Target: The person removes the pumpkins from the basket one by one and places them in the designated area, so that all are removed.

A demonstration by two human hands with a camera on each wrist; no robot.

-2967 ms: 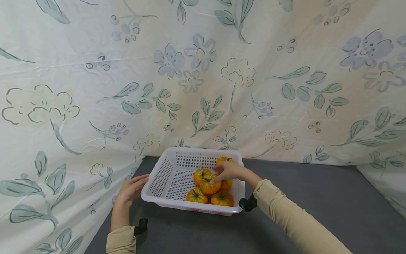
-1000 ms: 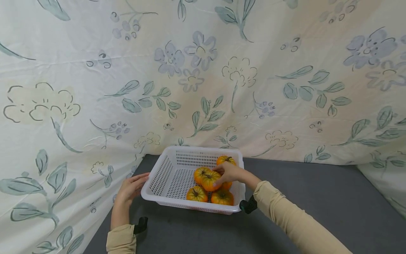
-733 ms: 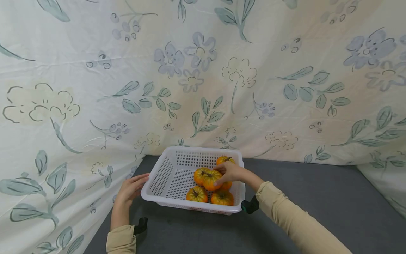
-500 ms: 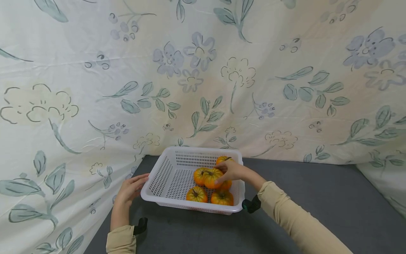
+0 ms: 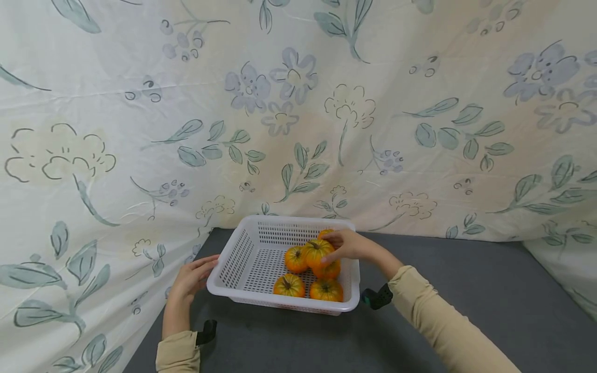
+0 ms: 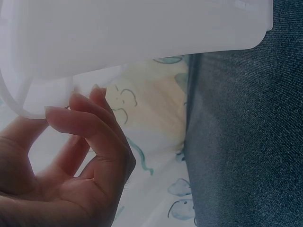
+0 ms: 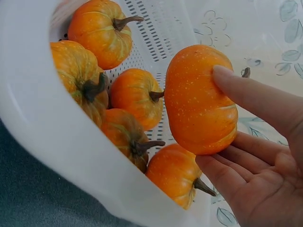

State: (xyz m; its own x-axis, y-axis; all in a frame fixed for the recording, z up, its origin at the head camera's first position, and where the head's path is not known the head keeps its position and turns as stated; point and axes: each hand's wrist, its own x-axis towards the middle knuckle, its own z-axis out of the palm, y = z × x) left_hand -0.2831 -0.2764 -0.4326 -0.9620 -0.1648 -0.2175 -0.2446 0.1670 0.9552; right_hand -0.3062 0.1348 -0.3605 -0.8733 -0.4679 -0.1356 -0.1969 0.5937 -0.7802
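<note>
While left fingers (image 5: 205, 263) lie loose against the perforated plastic basket (image 5: 242, 248), right fingers (image 7: 246, 94) grip a ribbed (smooth-skinned) pumpkin (image 7: 201, 99).

White perforated basket (image 5: 242, 248) at the rear left corner of the grey table (image 5: 466, 290). Its left half is bare floor, open from above. Its right half is crowded with small pumpkins (image 5: 289, 286), which block the near right corner and the right wall; the right hand (image 5: 347, 246) holds one more pumpkin (image 5: 316, 252) above them, with slotted wall close behind. The left hand (image 5: 191, 280) rests against the basket's left rim, squeezed between it and the floral sheet (image 5: 298, 103) that closes off the left and rear edges. To the right of the basket and along the near edge the table is open.
</note>
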